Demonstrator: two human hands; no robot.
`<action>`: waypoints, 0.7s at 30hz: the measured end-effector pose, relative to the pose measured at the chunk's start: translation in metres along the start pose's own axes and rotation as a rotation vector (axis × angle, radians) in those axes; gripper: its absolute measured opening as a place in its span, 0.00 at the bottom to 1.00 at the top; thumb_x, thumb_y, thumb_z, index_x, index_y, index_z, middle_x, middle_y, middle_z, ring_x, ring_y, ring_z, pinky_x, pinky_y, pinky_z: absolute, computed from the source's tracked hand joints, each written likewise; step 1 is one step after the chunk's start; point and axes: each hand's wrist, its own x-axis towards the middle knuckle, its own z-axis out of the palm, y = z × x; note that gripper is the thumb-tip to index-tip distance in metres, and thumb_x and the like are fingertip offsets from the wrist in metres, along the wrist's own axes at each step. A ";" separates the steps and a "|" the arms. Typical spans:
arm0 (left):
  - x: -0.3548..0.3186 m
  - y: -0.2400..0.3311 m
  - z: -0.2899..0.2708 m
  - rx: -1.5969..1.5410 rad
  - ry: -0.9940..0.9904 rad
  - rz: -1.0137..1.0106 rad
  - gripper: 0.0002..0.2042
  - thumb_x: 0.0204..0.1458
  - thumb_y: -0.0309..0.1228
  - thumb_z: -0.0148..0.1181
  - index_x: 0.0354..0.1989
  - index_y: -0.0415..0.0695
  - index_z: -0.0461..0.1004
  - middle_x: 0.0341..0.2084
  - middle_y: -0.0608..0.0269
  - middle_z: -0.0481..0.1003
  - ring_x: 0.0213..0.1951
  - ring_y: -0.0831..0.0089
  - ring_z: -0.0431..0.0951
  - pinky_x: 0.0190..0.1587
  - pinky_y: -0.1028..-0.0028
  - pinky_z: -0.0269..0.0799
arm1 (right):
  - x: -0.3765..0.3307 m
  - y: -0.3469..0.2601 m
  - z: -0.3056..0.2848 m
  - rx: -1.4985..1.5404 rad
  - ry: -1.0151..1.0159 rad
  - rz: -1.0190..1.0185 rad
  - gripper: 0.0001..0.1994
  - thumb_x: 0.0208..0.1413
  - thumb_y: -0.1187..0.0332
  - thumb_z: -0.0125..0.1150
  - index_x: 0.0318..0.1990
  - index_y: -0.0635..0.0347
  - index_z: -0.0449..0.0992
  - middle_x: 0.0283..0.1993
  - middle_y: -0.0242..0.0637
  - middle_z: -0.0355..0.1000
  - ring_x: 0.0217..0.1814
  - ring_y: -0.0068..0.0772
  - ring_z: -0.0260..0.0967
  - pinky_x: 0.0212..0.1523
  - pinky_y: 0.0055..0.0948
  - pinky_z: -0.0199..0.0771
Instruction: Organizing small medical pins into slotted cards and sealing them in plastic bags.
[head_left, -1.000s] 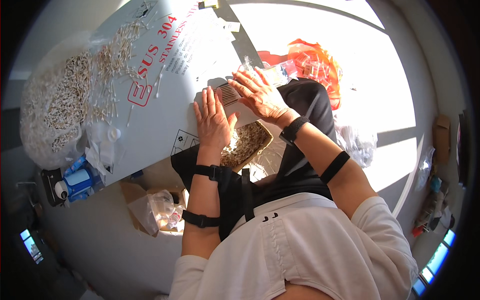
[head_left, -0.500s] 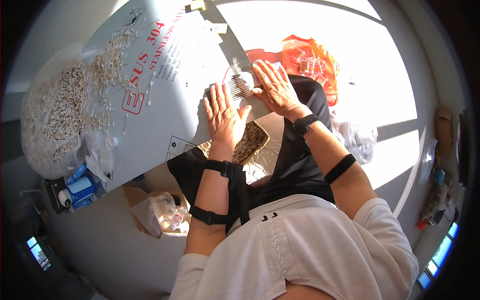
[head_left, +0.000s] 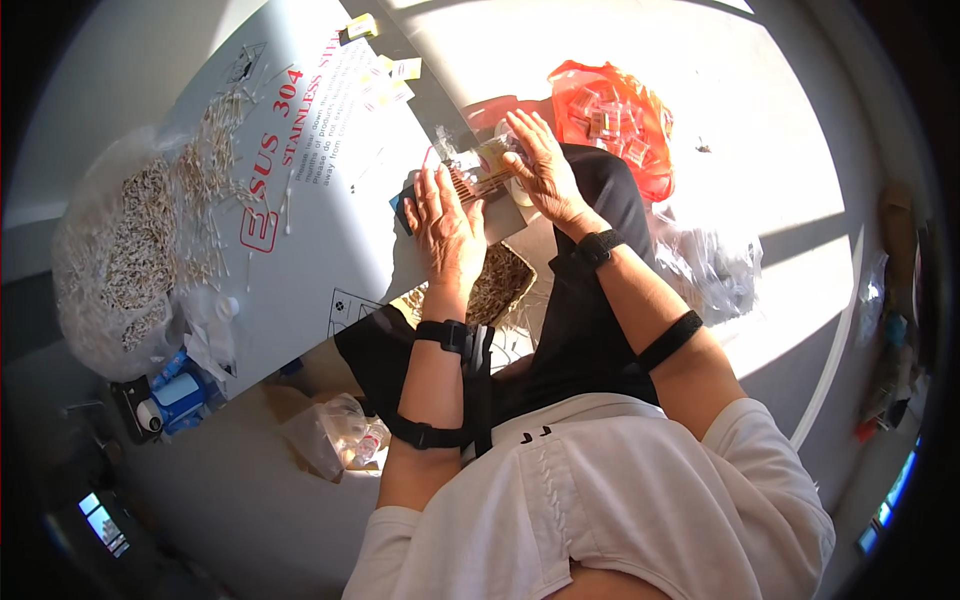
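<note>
Near the table's right edge, a row of thin sticks (head_left: 463, 186) lies side by side, with clear plastic film (head_left: 442, 150) at its far end. My left hand (head_left: 447, 235) rests palm down against the left side of the sticks, its fingers stretched out and partly covering a small dark and blue item (head_left: 402, 208). My right hand (head_left: 548, 175) is on the other side, fingers extended and thumb apart. Its thumb meets a small clear pack with a yellow label (head_left: 493, 158). What lies under the right palm is hidden.
Many loose cotton swabs (head_left: 205, 150) cover the left of the grey table (head_left: 300, 260), beside a big plastic bag of them (head_left: 145, 240). Small yellow-white boxes (head_left: 385, 80) lie at the far edge. An orange bag (head_left: 650, 150) holds clear packs; a swab-filled box (head_left: 505, 275) stands below.
My right hand has shifted slightly left and turned more upright. A yellow-labelled pack now shows between the hands. The sticks look browner, and a blue corner shows by my left fingers.
</note>
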 end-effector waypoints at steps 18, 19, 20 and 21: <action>0.002 -0.014 -0.004 0.029 0.170 0.113 0.07 0.42 0.29 0.64 0.30 0.50 0.72 0.38 0.65 0.70 0.47 0.60 0.68 0.49 0.58 0.61 | -0.004 0.020 0.031 0.318 0.094 0.132 0.31 0.57 0.59 0.62 0.65 0.59 0.59 0.67 0.52 0.56 0.72 0.50 0.51 0.69 0.38 0.52; 0.002 -0.016 -0.004 0.051 0.163 0.129 0.07 0.42 0.29 0.64 0.30 0.49 0.72 0.38 0.65 0.70 0.47 0.60 0.68 0.49 0.58 0.61 | -0.003 0.018 0.032 0.284 0.091 0.129 0.31 0.57 0.59 0.62 0.65 0.59 0.59 0.67 0.52 0.56 0.71 0.50 0.51 0.69 0.38 0.52; 0.002 -0.019 -0.004 0.055 0.164 0.128 0.07 0.42 0.29 0.64 0.30 0.49 0.72 0.38 0.65 0.70 0.47 0.60 0.68 0.49 0.58 0.61 | -0.003 0.016 0.032 0.250 0.088 0.126 0.31 0.57 0.59 0.61 0.65 0.59 0.59 0.67 0.52 0.57 0.71 0.50 0.51 0.69 0.38 0.52; 0.004 -0.019 -0.004 0.078 0.152 0.142 0.07 0.42 0.29 0.64 0.30 0.49 0.72 0.37 0.65 0.70 0.47 0.60 0.68 0.49 0.58 0.62 | -0.003 0.017 0.032 0.251 0.088 0.128 0.31 0.57 0.59 0.61 0.65 0.59 0.59 0.67 0.52 0.57 0.71 0.50 0.51 0.69 0.38 0.52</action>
